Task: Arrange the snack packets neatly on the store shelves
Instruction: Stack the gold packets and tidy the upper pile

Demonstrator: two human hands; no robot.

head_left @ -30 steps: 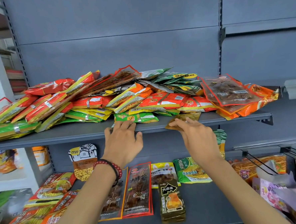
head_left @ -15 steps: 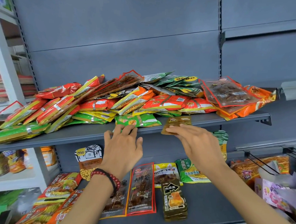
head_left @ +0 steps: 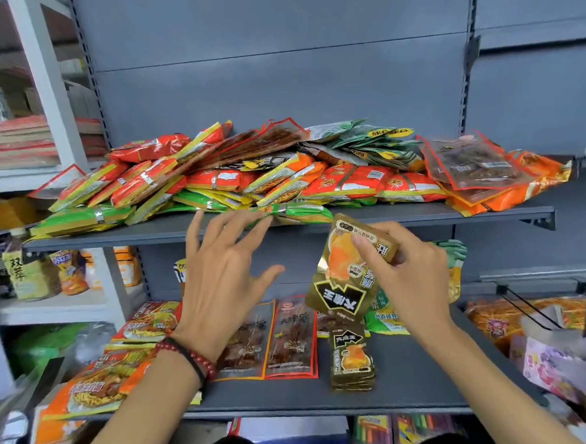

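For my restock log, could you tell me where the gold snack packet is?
Head view, right of centre: the right hand pinches the gold snack packet in front of the upper shelf, above the matching gold stack on the lower shelf.

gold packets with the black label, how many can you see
2 plainly seen: one gold packet pinched in the right hand, and one top packet on a small stack on the lower shelf. More may be hidden beneath it.
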